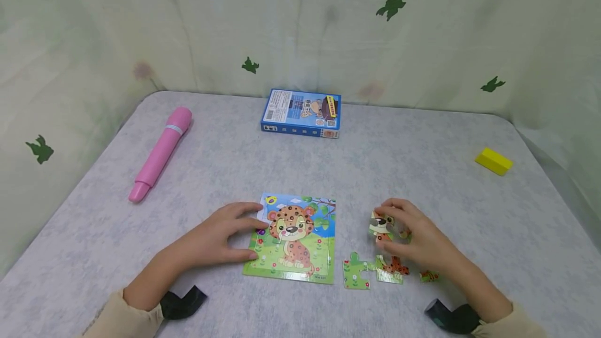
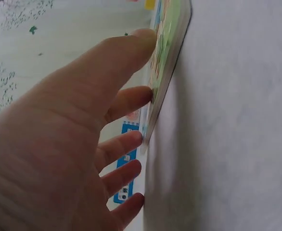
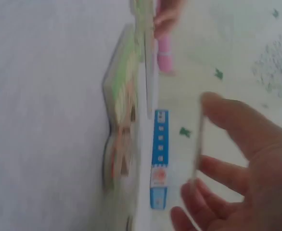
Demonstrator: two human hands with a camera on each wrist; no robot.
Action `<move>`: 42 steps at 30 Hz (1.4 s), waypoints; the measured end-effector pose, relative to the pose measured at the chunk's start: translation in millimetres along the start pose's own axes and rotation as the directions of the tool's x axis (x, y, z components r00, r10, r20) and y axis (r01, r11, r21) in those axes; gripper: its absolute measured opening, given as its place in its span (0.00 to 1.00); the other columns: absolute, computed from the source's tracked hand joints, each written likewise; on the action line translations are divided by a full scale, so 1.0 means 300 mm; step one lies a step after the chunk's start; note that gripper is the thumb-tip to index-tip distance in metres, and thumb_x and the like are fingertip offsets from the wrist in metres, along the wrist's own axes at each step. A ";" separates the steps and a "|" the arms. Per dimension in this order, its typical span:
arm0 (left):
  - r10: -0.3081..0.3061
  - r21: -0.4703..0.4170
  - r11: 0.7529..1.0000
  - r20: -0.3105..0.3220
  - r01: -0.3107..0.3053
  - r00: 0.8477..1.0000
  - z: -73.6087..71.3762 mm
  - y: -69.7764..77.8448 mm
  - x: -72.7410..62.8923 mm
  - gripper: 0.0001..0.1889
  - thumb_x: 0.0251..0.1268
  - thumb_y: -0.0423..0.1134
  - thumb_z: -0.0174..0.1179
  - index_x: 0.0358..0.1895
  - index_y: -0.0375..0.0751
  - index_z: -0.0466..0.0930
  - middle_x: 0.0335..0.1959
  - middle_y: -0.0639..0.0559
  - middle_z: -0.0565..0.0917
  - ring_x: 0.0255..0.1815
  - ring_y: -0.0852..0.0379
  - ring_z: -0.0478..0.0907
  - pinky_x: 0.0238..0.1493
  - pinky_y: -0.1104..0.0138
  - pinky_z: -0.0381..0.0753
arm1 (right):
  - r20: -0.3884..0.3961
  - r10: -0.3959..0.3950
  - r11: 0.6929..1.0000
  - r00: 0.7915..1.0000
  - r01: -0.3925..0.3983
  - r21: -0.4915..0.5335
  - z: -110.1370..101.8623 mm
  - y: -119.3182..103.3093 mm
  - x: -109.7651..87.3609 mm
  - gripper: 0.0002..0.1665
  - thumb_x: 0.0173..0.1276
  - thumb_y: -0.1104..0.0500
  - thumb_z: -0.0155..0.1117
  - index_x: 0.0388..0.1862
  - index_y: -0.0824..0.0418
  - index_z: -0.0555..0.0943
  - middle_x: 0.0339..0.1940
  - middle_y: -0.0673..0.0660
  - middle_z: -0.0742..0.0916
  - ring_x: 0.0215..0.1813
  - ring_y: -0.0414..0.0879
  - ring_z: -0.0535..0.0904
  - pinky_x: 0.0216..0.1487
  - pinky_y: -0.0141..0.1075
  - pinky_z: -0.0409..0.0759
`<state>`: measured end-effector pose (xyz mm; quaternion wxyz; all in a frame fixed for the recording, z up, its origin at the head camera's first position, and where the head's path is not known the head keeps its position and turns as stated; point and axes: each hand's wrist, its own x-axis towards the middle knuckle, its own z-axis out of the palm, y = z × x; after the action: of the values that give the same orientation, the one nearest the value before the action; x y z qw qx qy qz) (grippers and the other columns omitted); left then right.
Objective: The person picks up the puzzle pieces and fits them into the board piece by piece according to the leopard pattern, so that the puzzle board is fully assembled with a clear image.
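Observation:
A square puzzle board (image 1: pixel 305 277) printed with a cartoon leopard cub lies flat on the table. My left hand (image 1: pixel 220 236) rests at its left side, thumb and fingertips touching the edge, as the left wrist view also shows. To the right, my right hand (image 1: pixel 418 231) pinches a puzzle piece (image 1: pixel 381 223) with part of the cub's face on it. In the right wrist view that piece (image 3: pixel 198 144) is edge-on, raised off the table. Below the right hand lie a green puzzle piece (image 1: pixel 353 275), a piece with orange spots (image 1: pixel 392 271) and another small piece (image 1: pixel 429 276), partly hidden by the forearm.
A blue box (image 1: pixel 300 113) lies near the table's back edge. On the left is a pink pen-shaped object (image 1: pixel 161 153); on the right, a yellow block (image 1: pixel 494 161). A pale curtain (image 1: pixel 310 25) with green bird shapes hangs behind the table.

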<state>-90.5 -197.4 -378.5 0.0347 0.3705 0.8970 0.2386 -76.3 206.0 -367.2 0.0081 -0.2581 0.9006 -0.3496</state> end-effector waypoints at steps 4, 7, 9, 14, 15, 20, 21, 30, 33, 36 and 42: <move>0.027 0.050 0.998 0.009 -0.027 1.000 0.005 0.034 0.007 0.28 0.51 0.61 0.59 0.52 0.48 0.76 0.61 0.53 0.66 0.62 0.54 0.60 0.58 0.56 0.61 | -0.041 -0.067 0.995 0.997 0.070 0.067 0.013 -0.079 0.022 0.33 0.51 0.53 0.70 0.57 0.58 0.73 0.55 0.48 0.70 0.51 0.41 0.69 0.46 0.45 0.73; 0.022 0.074 0.997 0.042 -0.025 0.999 0.009 0.058 0.012 0.31 0.53 0.61 0.57 0.54 0.43 0.74 0.60 0.54 0.68 0.61 0.56 0.62 0.58 0.59 0.62 | -0.052 -0.117 0.987 0.992 0.122 0.103 0.029 -0.136 0.048 0.33 0.53 0.54 0.70 0.58 0.56 0.72 0.56 0.48 0.69 0.52 0.41 0.69 0.48 0.45 0.73; 0.011 0.081 0.997 0.057 -0.016 0.998 0.013 0.068 0.015 0.32 0.53 0.62 0.56 0.55 0.41 0.73 0.59 0.54 0.69 0.60 0.56 0.63 0.58 0.60 0.63 | -0.052 -0.138 0.982 0.989 0.144 0.126 0.044 -0.171 0.069 0.33 0.53 0.54 0.69 0.59 0.56 0.71 0.57 0.48 0.69 0.53 0.41 0.68 0.49 0.44 0.72; 0.057 0.119 0.991 0.039 -0.061 0.998 0.021 0.067 0.015 0.31 0.54 0.61 0.56 0.57 0.45 0.72 0.57 0.53 0.70 0.57 0.55 0.65 0.56 0.59 0.65 | -0.006 -0.158 0.978 0.987 0.157 0.139 0.108 -0.236 0.127 0.34 0.54 0.51 0.68 0.59 0.57 0.71 0.59 0.50 0.68 0.56 0.40 0.65 0.52 0.40 0.70; 0.080 0.129 0.988 0.033 -0.084 0.996 0.023 0.064 0.015 0.31 0.55 0.61 0.55 0.58 0.46 0.72 0.57 0.52 0.70 0.57 0.54 0.66 0.55 0.58 0.65 | 0.009 -0.156 0.978 0.988 0.154 0.139 0.126 -0.243 0.139 0.34 0.54 0.51 0.68 0.59 0.58 0.71 0.59 0.50 0.68 0.56 0.40 0.65 0.52 0.40 0.70; 0.157 0.160 0.975 0.008 -0.156 0.988 0.031 0.055 0.017 0.27 0.57 0.59 0.55 0.58 0.51 0.73 0.57 0.50 0.70 0.56 0.52 0.66 0.53 0.55 0.66 | 0.075 -0.129 0.989 0.989 0.123 0.077 0.217 -0.249 0.186 0.35 0.53 0.49 0.69 0.59 0.61 0.71 0.57 0.51 0.70 0.55 0.40 0.65 0.51 0.38 0.70; 0.161 0.158 0.974 0.002 -0.160 0.987 0.032 0.055 0.018 0.27 0.57 0.59 0.55 0.58 0.51 0.73 0.57 0.49 0.70 0.56 0.52 0.66 0.53 0.55 0.66 | 0.085 -0.125 0.991 0.989 0.120 0.063 0.231 -0.246 0.193 0.35 0.53 0.49 0.69 0.59 0.60 0.72 0.56 0.51 0.70 0.55 0.41 0.66 0.50 0.38 0.71; 0.188 0.092 0.979 -0.052 -0.183 0.981 0.043 0.064 0.019 0.29 0.54 0.56 0.59 0.57 0.43 0.72 0.60 0.50 0.68 0.60 0.52 0.63 0.55 0.55 0.64 | 0.122 -0.140 0.985 0.983 0.151 -0.087 0.306 -0.235 0.226 0.34 0.54 0.44 0.66 0.56 0.59 0.74 0.56 0.53 0.72 0.57 0.48 0.66 0.56 0.47 0.61; 0.193 0.103 0.977 -0.044 -0.188 0.980 0.048 0.064 0.020 0.29 0.55 0.57 0.58 0.59 0.48 0.71 0.60 0.51 0.67 0.60 0.54 0.62 0.55 0.55 0.63 | 0.123 -0.139 0.984 0.983 0.151 -0.097 0.314 -0.235 0.232 0.33 0.53 0.43 0.66 0.56 0.58 0.74 0.56 0.53 0.72 0.58 0.48 0.66 0.57 0.48 0.59; 0.199 0.114 0.974 -0.021 -0.196 0.980 0.050 0.064 0.020 0.28 0.56 0.58 0.56 0.60 0.55 0.70 0.61 0.50 0.66 0.61 0.53 0.61 0.55 0.53 0.62 | 0.116 -0.133 0.983 0.984 0.145 -0.108 0.319 -0.233 0.235 0.32 0.53 0.42 0.66 0.55 0.55 0.75 0.56 0.52 0.73 0.57 0.48 0.66 0.57 0.48 0.59; 0.188 0.098 0.977 0.009 -0.188 0.982 0.049 0.064 0.017 0.26 0.57 0.59 0.55 0.60 0.60 0.70 0.62 0.49 0.64 0.62 0.52 0.58 0.56 0.52 0.60 | 0.119 -0.117 0.973 0.986 0.138 -0.183 0.317 -0.235 0.234 0.33 0.53 0.39 0.64 0.57 0.49 0.75 0.58 0.51 0.72 0.59 0.49 0.64 0.57 0.50 0.56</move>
<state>-78.1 -176.3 -382.0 -0.0063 0.4548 0.8686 0.1963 -86.3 69.5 -382.8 0.0096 -0.3334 0.9098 -0.2470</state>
